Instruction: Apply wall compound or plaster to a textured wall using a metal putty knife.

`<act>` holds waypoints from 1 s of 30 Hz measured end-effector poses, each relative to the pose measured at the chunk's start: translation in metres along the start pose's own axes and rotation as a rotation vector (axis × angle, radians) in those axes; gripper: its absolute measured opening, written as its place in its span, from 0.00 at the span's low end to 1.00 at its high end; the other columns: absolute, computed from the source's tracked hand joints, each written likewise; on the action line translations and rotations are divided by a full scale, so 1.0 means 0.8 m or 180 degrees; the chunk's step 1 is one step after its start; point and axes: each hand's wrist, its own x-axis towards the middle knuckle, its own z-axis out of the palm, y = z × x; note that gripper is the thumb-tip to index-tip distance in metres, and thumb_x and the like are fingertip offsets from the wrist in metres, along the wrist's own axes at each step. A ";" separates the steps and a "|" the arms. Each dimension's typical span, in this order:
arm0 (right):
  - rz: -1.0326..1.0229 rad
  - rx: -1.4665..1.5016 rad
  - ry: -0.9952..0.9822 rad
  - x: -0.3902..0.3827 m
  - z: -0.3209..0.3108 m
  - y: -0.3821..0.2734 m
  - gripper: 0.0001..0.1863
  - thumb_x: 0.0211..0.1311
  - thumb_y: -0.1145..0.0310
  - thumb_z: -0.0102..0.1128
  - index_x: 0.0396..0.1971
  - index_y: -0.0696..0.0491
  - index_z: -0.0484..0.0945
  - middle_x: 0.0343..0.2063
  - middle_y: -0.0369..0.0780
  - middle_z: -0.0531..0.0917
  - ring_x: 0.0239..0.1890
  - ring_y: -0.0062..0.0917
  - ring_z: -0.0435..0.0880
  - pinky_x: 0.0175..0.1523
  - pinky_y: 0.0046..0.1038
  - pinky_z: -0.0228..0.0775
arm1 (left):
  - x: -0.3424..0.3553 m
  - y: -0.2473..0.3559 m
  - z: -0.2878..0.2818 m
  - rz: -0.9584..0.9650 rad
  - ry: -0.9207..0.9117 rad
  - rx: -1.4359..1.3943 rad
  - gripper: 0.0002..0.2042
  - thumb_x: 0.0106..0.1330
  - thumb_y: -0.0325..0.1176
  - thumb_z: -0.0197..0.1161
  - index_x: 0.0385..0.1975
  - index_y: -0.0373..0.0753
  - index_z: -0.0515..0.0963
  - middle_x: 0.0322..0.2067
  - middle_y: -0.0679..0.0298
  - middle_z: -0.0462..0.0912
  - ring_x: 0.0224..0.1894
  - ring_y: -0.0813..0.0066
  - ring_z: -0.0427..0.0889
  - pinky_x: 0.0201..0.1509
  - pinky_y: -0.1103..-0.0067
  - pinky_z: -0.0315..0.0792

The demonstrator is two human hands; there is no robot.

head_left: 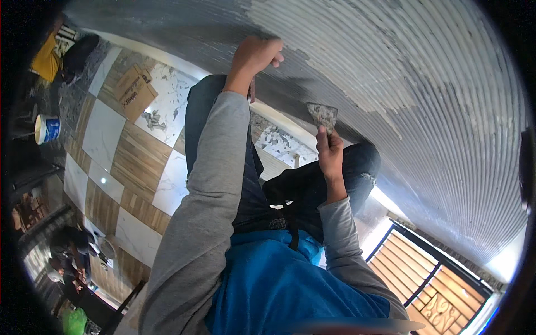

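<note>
My right hand (331, 152) grips a putty knife (323, 116) by its handle, in front of my bent knee. The blade points up toward the wall and is caked with grey, dried material. My left hand (258, 54) is raised close to the wall (335, 67), its fingers curled into a fist. Whatever it may hold is hidden. The wall carries a pale grey coat combed into long parallel ridges. Bare grey surface shows along the coat's ragged lower edge, near both hands.
Beside my legs lies a checkered floor (137, 159) of wood-look and white tiles. A flattened cardboard box (135, 92) rests on it. Farther left are a white-and-blue bucket (48, 129) and a crouching person (70, 245). A metal-framed gate (427, 273) stands at the lower right.
</note>
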 end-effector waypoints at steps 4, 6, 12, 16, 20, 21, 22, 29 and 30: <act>0.0166 0.0522 0.0092 0.010 0.012 0.001 0.18 0.72 0.58 0.53 0.38 0.60 0.78 0.24 0.30 0.76 0.28 0.15 0.68 0.34 0.22 0.63 | -0.021 0.004 0.010 0.0247 -0.0137 0.0578 0.15 0.54 0.42 0.62 0.27 0.35 0.85 0.25 0.61 0.87 0.29 0.70 0.85 0.40 0.75 0.76; 0.0032 0.0523 0.0264 0.012 0.016 -0.001 0.18 0.72 0.57 0.53 0.35 0.59 0.78 0.22 0.29 0.74 0.27 0.13 0.66 0.32 0.21 0.60 | -0.034 0.014 0.020 0.0317 -0.0421 0.0395 0.13 0.55 0.40 0.65 0.27 0.35 0.85 0.25 0.60 0.87 0.30 0.70 0.85 0.39 0.76 0.75; 0.0498 0.1985 0.0153 0.007 0.008 -0.030 0.18 0.71 0.55 0.54 0.22 0.48 0.72 0.18 0.24 0.67 0.19 0.08 0.59 0.23 0.17 0.49 | -0.062 0.026 0.045 0.0581 -0.1546 0.0182 0.17 0.52 0.41 0.75 0.36 0.35 0.86 0.30 0.60 0.86 0.36 0.74 0.82 0.41 0.77 0.74; 0.0595 0.2437 0.0181 0.007 0.004 -0.040 0.17 0.71 0.55 0.55 0.24 0.49 0.73 0.18 0.24 0.68 0.19 0.08 0.60 0.23 0.17 0.50 | -0.062 0.011 0.076 0.0945 -0.1576 0.0403 0.20 0.53 0.47 0.75 0.33 0.34 0.85 0.28 0.63 0.86 0.34 0.75 0.81 0.42 0.77 0.73; 0.0520 0.2422 0.0216 0.008 0.007 -0.036 0.17 0.70 0.54 0.56 0.27 0.50 0.75 0.18 0.24 0.68 0.19 0.08 0.60 0.23 0.16 0.50 | -0.056 0.017 0.100 0.1030 -0.1893 0.0354 0.18 0.58 0.45 0.71 0.35 0.34 0.85 0.26 0.64 0.85 0.33 0.76 0.79 0.41 0.77 0.73; 0.0567 0.2407 0.0248 0.007 0.007 -0.038 0.17 0.70 0.53 0.56 0.28 0.50 0.76 0.18 0.24 0.68 0.19 0.08 0.60 0.23 0.16 0.51 | -0.058 0.019 0.102 0.0925 -0.1856 0.0362 0.17 0.60 0.44 0.69 0.35 0.34 0.85 0.25 0.64 0.85 0.32 0.77 0.79 0.41 0.77 0.72; 0.0588 0.2331 0.0315 0.007 0.007 -0.036 0.19 0.71 0.52 0.54 0.27 0.51 0.76 0.18 0.25 0.67 0.19 0.09 0.60 0.24 0.17 0.50 | -0.062 0.024 0.103 0.0823 -0.1823 0.0368 0.16 0.63 0.44 0.67 0.35 0.35 0.84 0.24 0.65 0.84 0.31 0.77 0.79 0.40 0.77 0.72; 0.0180 0.1753 0.1281 -0.038 -0.014 -0.025 0.27 0.75 0.47 0.40 0.37 0.55 0.79 0.17 0.26 0.64 0.19 0.10 0.58 0.24 0.16 0.49 | -0.078 0.028 0.119 0.0268 -0.1632 -0.0279 0.17 0.67 0.47 0.61 0.37 0.37 0.84 0.27 0.72 0.81 0.21 0.88 0.66 0.25 0.84 0.65; 0.0082 0.1899 0.1549 -0.040 -0.016 -0.023 0.29 0.76 0.46 0.37 0.41 0.57 0.79 0.19 0.28 0.66 0.21 0.10 0.59 0.26 0.17 0.50 | -0.086 0.033 0.127 -0.0043 -0.1679 -0.0381 0.17 0.67 0.47 0.61 0.39 0.37 0.83 0.27 0.72 0.80 0.20 0.89 0.64 0.21 0.86 0.63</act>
